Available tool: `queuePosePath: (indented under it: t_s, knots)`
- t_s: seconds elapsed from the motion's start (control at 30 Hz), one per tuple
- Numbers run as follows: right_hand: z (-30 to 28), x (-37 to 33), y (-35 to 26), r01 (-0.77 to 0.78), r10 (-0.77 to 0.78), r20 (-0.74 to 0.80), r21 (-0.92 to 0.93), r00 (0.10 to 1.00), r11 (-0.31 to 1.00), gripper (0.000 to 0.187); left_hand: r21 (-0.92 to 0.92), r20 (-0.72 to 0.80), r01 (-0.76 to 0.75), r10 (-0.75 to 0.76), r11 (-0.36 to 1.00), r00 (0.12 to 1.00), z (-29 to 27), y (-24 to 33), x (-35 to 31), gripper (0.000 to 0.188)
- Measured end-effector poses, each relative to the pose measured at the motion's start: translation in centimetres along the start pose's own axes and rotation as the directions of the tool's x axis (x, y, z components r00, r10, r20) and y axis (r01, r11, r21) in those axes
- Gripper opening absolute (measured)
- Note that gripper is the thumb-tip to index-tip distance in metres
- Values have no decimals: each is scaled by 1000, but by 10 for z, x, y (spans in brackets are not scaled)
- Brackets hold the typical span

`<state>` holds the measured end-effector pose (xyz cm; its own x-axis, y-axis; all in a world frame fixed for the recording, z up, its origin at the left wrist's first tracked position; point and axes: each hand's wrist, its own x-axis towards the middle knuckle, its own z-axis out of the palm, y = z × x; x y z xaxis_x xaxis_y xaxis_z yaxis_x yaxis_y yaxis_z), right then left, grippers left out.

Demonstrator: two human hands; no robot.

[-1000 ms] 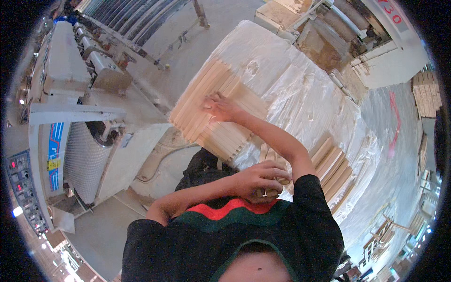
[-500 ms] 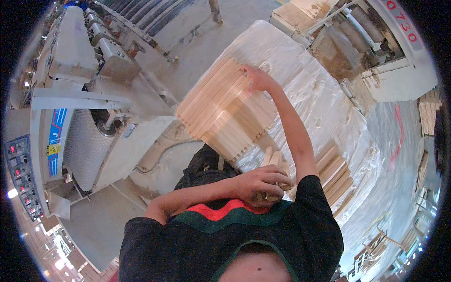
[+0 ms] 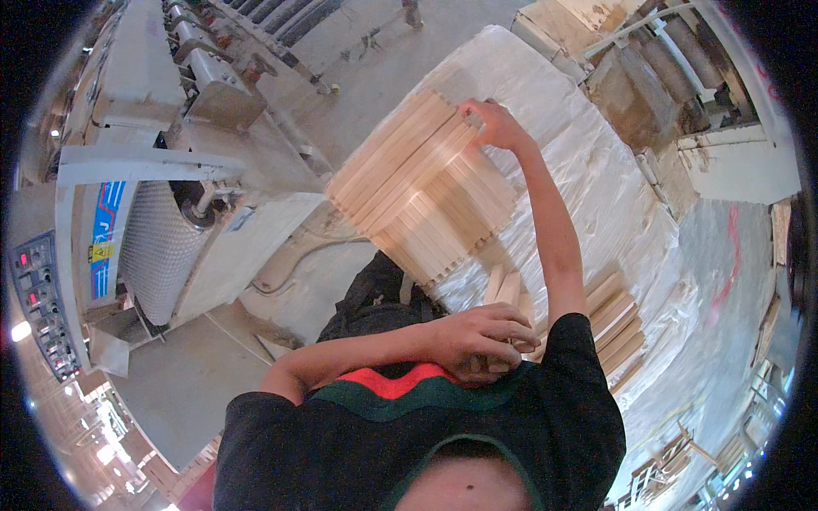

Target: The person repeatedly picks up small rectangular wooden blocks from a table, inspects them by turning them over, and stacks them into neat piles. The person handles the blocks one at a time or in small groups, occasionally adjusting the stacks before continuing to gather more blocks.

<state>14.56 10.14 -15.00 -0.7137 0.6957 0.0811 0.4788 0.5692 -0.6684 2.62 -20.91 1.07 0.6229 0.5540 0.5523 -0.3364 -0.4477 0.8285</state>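
A layered stack of pale wooden strips lies in front of me on a pallet-like load wrapped in clear plastic film. At the stack's far right end is my right hand, its thumb and index finger apart, close against the strip ends. Close to my chest, my left hand curls around a small bundle of wooden strips whose upper ends stick out past the fingers. Another group of strips lies on the film to the right, partly hidden by my right arm.
On the left stands a machine with a textured roller and a control panel with red displays. A roller conveyor is at the back. More machinery stands at the far right, beyond the wrapped load.
The whole view has shifted slightly. My right hand, blurred over the strip ends before, is now a little farther right and steadier. My left hand stays near my chest with its bundle.
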Motion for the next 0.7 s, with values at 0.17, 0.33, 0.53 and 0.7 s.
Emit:
queuePosePath:
  t_s: [0.17,0.33,0.53,0.7]
  knots:
    - [4,-17,-3,-94,41,-233,-219,972,971,73,1,39,35,-35,999,999,-6,-6,8,31]
    - [-46,-121,-88,-243,335,-354,279,873,929,53,37,45,87,-88,996,995,-20,-24,38,29]
    - [12,-351,-173,-521,944,-316,792,96,318,45,-19,125,144,-141,989,982,-14,-31,77,32]
    - [111,-347,-281,513,856,483,695,186,-504,111,-42,98,171,-166,984,981,2,-24,85,56]
